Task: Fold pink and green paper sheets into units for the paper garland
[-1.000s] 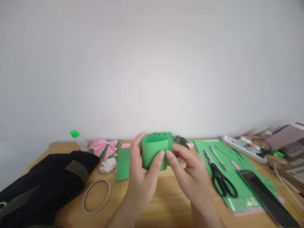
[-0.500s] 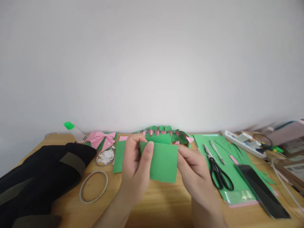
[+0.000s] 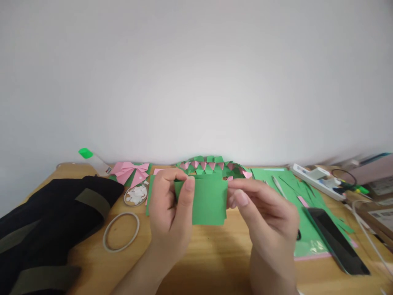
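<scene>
My left hand pinches small green paper squares between thumb and bent fingers, above the middle of the table. The squares overlap, with edges slightly offset at the lower right. Beside their right edge is my right hand, its index fingertip at the upper right corner and its thumb held apart from the paper. Behind the hands lies a green and pink folded-paper piece against the wall. More green paper shows partly behind my left hand.
Dark cloth, a tape ring, white scraps, a pink bow and a glue bottle are at left. At right are green sheets, a phone, a pen and a power strip.
My right thumb has come away from the paper, and that hand has turned and moved right, now covering most of the scissors. The green squares have shifted slightly, with a second edge now showing.
</scene>
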`<action>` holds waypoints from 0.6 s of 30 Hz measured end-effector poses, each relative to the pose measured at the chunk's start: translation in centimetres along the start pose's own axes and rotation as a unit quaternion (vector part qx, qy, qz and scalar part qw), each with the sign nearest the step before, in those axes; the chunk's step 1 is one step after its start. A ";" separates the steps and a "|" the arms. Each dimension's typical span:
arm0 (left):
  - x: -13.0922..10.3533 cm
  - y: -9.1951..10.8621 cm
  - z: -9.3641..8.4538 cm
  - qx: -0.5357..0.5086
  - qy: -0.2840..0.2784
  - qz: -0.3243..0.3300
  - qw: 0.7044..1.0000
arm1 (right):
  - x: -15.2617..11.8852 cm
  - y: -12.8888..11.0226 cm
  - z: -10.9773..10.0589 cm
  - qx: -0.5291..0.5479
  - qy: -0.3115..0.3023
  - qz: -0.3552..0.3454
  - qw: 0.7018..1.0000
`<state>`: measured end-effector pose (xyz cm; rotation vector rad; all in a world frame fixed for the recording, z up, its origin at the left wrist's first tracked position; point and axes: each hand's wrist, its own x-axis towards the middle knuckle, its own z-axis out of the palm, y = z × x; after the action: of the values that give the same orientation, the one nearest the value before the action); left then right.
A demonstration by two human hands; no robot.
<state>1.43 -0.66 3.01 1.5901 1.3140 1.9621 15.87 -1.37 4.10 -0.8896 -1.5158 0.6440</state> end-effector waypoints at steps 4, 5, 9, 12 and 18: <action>-0.1 0.0 0.1 0.016 -0.003 0.014 1.000 | -0.1 0.0 0.2 -0.040 0.022 -0.025 0.999; -0.1 0.0 0.0 0.022 -0.006 0.015 1.000 | 0.0 0.0 0.2 -0.047 0.028 -0.027 0.998; -0.3 -0.1 -0.3 0.046 -0.050 0.032 0.997 | 0.0 0.4 0.4 -0.056 0.051 -0.008 0.997; -0.3 -0.1 -0.5 0.046 -0.093 0.043 0.994 | 0.0 0.8 0.3 -0.061 0.081 0.006 0.995; -0.1 -0.2 -0.5 0.033 -0.108 0.032 0.993 | 0.0 0.8 0.1 -0.061 0.086 0.010 0.994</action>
<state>0.98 -0.86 2.85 1.8383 1.2674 1.7395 15.88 -0.92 3.42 -1.0286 -1.4036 0.4795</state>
